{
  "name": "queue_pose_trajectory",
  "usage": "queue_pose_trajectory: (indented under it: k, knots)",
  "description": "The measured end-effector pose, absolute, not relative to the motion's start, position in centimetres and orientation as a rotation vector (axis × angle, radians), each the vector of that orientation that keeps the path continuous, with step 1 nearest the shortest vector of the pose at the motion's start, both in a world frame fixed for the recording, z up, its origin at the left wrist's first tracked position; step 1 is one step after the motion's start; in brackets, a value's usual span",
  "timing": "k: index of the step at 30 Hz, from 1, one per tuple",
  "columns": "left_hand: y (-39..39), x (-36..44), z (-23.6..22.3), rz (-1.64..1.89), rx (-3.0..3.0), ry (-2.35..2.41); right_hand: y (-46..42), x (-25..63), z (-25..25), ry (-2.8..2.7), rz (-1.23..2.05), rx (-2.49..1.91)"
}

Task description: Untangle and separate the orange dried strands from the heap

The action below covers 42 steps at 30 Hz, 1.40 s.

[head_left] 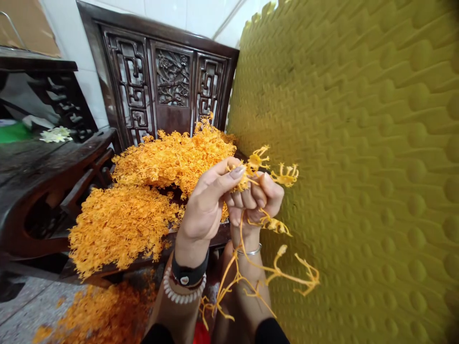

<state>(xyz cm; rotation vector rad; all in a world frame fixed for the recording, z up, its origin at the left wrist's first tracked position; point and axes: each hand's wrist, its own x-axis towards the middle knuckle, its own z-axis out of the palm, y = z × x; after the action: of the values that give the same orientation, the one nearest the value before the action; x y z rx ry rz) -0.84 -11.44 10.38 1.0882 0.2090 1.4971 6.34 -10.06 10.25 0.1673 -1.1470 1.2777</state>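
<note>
My left hand (206,200) pinches a small orange claw-tipped plastic piece between thumb and fingers. Close against it, my right hand (260,193) is closed round the stem of an orange branching plastic sprig (236,270). The sprig's thin forked twigs hang below my right wrist, and other curled tips (287,175) stick out past the knuckles. Where the piece and the stem meet is partly covered by my fingers. Behind my hands, a big heap of similar orange plastic pieces (172,157) rests on a dark wooden seat, with a second heap (118,229) nearer on the left.
A carved dark wooden chair back (172,81) stands against the tiled wall. A yellow bumpy foam mat (351,157) rises upright along the right. More orange pieces (103,315) lie low on the left. White flowers (56,134) sit on a dark wooden surface (21,162).
</note>
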Motion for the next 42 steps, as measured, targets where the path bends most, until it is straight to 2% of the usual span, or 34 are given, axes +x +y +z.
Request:
queue_pose_trajectory:
  k: [3, 6, 8, 12, 15, 19, 22, 25, 28, 42]
  knots:
    - [-11.4, -1.4, 10.6, 1.615, 1.102, 0.249, -9.4, 7.5, 10.3, -1.090, 1.298, 0.276]
    - [-11.2, -2.3, 10.6, 1.857, 1.040, 0.296, -9.1, 8.7, 10.7, -1.026, 1.183, 0.383]
    - [-11.2, -2.5, 10.3, 1.928, 1.090, 0.386, -9.5, 9.0, 11.0, -1.042, 1.110, 0.207]
    - [-10.9, -2.1, 9.8, 1.777, 1.365, 0.522, -10.7, 8.4, 11.7, -1.132, 0.893, -0.348]
    - [-10.7, -1.8, 9.5, 1.690, 1.520, 0.613, -11.2, 8.0, 11.7, -1.162, 0.758, -0.510]
    - [-10.6, -2.1, 9.1, 1.753, 1.617, 0.736, -11.2, 7.9, 11.4, -1.142, 0.588, -0.613]
    - [-10.9, -2.5, 9.1, 1.799, 1.731, 0.738, -11.2, 7.7, 11.1, -1.176, 0.337, -0.722]
    - [-11.1, -2.7, 9.5, 1.637, 1.993, 0.656, -11.4, 7.4, 11.0, -1.179, 0.150, -0.785]
    - [-10.9, -2.8, 9.9, 1.518, 2.162, 0.644, -11.8, 7.3, 11.2, -1.119, 0.041, -0.826]
    - [-10.6, -2.4, 9.8, 1.666, 2.243, 0.754, -12.5, 7.3, 11.0, -0.954, -0.284, -0.886]
